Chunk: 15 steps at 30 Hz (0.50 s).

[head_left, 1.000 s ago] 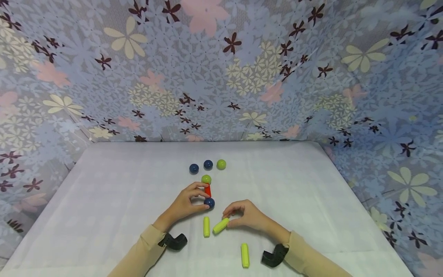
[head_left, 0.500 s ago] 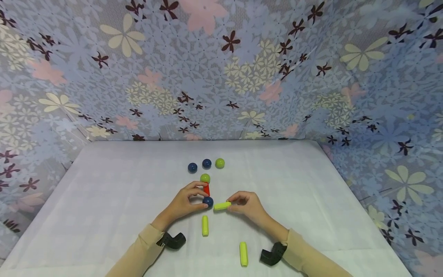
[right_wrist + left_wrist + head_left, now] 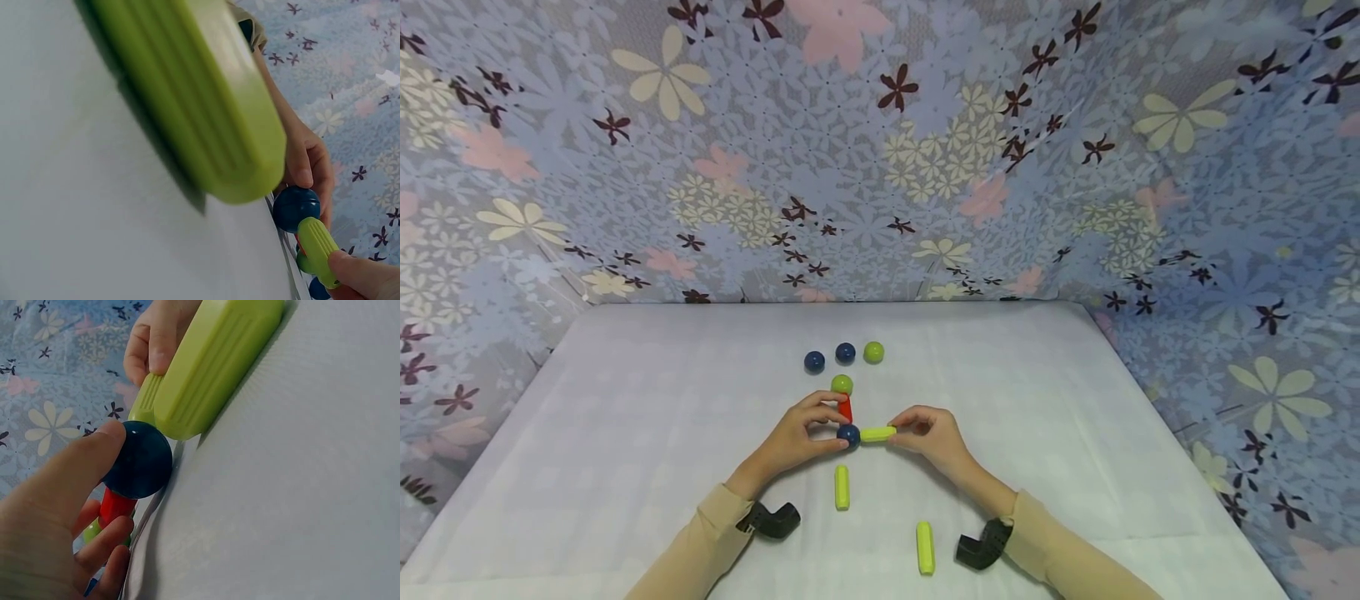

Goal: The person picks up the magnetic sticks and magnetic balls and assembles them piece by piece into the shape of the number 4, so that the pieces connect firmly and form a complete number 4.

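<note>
My left hand (image 3: pixel 801 432) holds a joined piece: a dark blue ball (image 3: pixel 848 436) under the thumb, a red stick (image 3: pixel 845 408) along the fingers, and a green ball (image 3: pixel 842 384) at the far end. My right hand (image 3: pixel 934 437) pinches a yellow-green ribbed stick (image 3: pixel 877 434) by its right end. That stick's left end meets the blue ball's right side, also in the right wrist view, where the ball (image 3: pixel 297 209) and stick (image 3: pixel 318 250) are in line. Part of the red stick is hidden behind the left fingers.
Two blue balls (image 3: pixel 815 362) and a green ball (image 3: pixel 873 352) lie farther back on the white-covered table (image 3: pixel 700 375). Nearer lie two loose yellow-green sticks, one stick (image 3: pixel 842 487) in front of the blue ball and another stick (image 3: pixel 925 547) by the right wrist. A flowered cloth (image 3: pixel 850 167) hangs behind.
My right hand has moved the yellow-green stick up and left from the table, turning it level, until its end meets the blue ball. My left hand keeps its hold on the joined piece.
</note>
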### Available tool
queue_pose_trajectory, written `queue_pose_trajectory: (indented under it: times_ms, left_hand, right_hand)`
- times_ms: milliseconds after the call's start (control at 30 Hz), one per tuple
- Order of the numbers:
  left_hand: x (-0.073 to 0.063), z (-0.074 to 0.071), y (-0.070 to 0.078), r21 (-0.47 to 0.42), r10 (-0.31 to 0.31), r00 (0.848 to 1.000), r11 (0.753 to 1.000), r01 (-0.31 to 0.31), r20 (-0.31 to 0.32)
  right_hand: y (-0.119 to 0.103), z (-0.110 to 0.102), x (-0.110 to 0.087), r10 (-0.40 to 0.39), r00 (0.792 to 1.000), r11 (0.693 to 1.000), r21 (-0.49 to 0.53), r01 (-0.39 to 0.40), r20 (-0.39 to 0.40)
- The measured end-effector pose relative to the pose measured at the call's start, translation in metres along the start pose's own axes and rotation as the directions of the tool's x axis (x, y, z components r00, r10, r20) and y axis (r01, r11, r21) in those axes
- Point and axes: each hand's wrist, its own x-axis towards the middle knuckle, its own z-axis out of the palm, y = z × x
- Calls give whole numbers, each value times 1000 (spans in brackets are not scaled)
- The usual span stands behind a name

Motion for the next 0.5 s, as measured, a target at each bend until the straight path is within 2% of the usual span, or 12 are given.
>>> queue_pose_trajectory:
  times_ms: [167, 500]
  left_hand:
    - [0, -1, 0, -7, -5, 1000, 1000, 5, 4]
    - [0, 0, -1, -8, 11, 1000, 1000, -11, -5]
  right_hand:
    - [0, 1, 0, -13, 1000, 1000, -9, 13, 4]
    - [1, -1, 0, -24, 998, 1000, -15, 25, 65]
